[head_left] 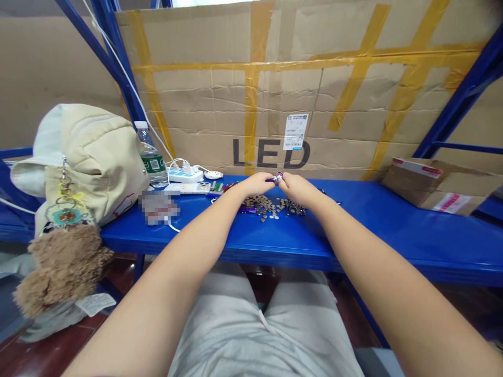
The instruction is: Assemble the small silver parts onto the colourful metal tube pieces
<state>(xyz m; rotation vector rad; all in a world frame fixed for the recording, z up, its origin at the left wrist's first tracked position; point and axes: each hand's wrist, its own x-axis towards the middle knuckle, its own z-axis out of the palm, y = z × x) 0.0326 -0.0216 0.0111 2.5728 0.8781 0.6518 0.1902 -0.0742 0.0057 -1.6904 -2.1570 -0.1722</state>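
Both my hands meet above the blue table, fingers pinched around a small purple piece with a shiny metal end and a purple ring (pixel 279 176); its exact kind is too small to make out. My left hand (pixel 259 183) is closed on its left side, and my right hand (pixel 297 188) is closed at the ring side. Below them lies a loose pile of small round bronze-coloured discs (pixel 262 204), with a few silvery ones. A heap of small dark metal parts (pixel 294 208) sits under my right hand. A purple tube (pixel 247 210) lies left of the discs.
On the blue table (pixel 377 225), a white phone (pixel 187 188), power strip (pixel 184 174), water bottle (pixel 154 159) and several coloured tubes (pixel 217 187) stand left. A cream bag (pixel 90 157) is at far left, an open carton (pixel 440 183) at right. A large cardboard box (pixel 212 115) backs the table.
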